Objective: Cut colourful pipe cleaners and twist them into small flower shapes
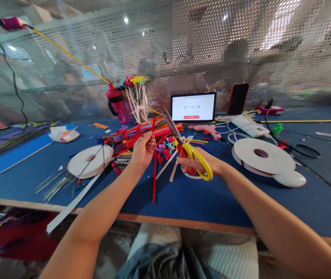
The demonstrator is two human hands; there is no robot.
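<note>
Head camera view: a person at a blue worktable (pixel 270 201) pinches a long red pipe cleaner (pixel 154 182) between the curled fingers and thumb of the left hand (pixel 142 150), holding it upright so that its lower end hangs down to the tabletop. The right hand (pixel 201 164) is closed through the loops of yellow-handled steel scissors (pixel 192 155), just beside the left hand, with the blades angled up and away toward the top of the red stem. Behind both hands lies a heap of bright multicoloured pipe cleaners (pixel 144 131), with small twisted flower shapes (pixel 165 149) in front of it. A flat white tape reel (pixel 89 159) sits to the left and a larger white reel (pixel 262 157) to the right. Farther back, a propped tablet showing a timer (pixel 193 107), a pink glue gun (pixel 206 131) and a pink drinking bottle (pixel 119 102) stand near a perforated metal screen (pixel 284 58).
</note>
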